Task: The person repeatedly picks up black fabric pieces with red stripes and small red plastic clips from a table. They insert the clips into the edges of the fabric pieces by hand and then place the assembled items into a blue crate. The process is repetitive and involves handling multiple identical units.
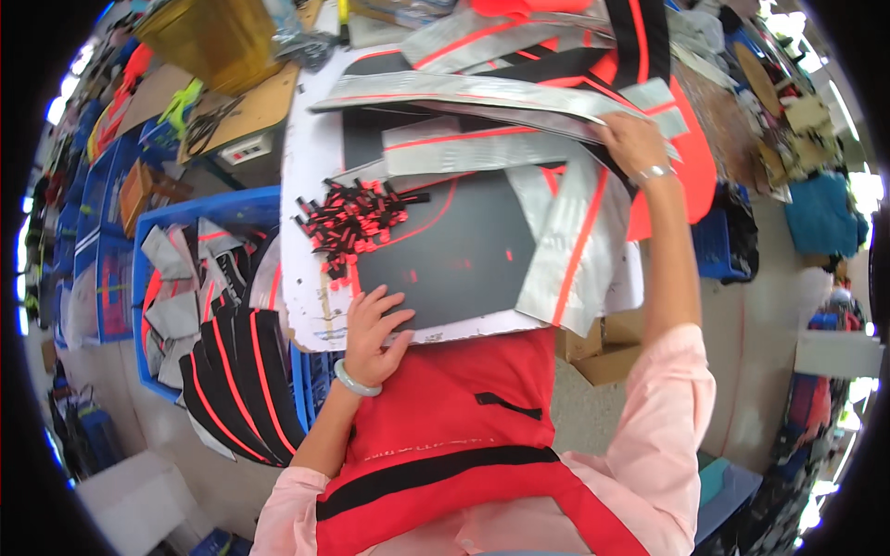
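Note:
My left hand (375, 335) rests at the near left edge of the white work board (311, 310), its fingers spread and holding nothing. Farther off to the right, my right hand (634, 146) grips the right end of a long silver-grey strip (464, 89) with a thin red line along it. More silver strips (579, 246) with red stripes lie beneath and beside it. Between my hands is a dark grey flat panel (454, 264). On its left part sits a heap of small black and red tabs (357, 222).
At the left stands a blue crate (209, 206) of grey and red pieces, with black red-striped strips (246, 385) over its near side. A yellow bin (209, 42) is at the far left. Under the board's right side is a cardboard box (612, 347).

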Tool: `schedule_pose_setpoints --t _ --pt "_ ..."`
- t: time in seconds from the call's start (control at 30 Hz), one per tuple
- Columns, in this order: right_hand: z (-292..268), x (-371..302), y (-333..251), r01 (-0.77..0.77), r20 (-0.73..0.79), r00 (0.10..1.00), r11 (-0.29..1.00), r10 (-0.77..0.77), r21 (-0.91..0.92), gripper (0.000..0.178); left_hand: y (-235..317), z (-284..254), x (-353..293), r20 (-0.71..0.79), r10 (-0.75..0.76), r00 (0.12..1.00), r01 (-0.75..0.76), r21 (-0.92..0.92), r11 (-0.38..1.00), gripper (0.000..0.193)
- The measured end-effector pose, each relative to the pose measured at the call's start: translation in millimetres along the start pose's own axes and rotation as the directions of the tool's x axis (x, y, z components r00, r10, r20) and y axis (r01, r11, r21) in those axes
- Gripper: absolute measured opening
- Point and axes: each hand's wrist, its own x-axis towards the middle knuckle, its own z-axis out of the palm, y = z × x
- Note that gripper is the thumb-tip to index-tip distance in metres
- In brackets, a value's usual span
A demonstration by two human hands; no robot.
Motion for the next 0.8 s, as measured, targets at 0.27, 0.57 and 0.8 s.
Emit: schedule_pose_setpoints --t 0.27,0.57,0.8 --pt "-78.2 -168.1 -100.4 -0.307 0.329 0.938 0.701 0.109 0.643 0.022 36.7 52.9 82.2 0.704 -0.146 0.695 0.560 -0.657 -0.504 0.051" --pt "14.2 -383.4 -75.0 -0.794 0.733 0.606 0.295 0.309 0.532 0.022 10.7 53.9 147.1 0.495 -0.167 0.853 0.396 -0.821 -0.411 0.033" --pt "-51.9 -224.7 -149.7 -0.075 -0.139 0.934 0.559 0.331 0.826 0.052 65.1 49.8 93.0 0.253 -0.191 0.949 0.316 -0.795 0.518 0.041"
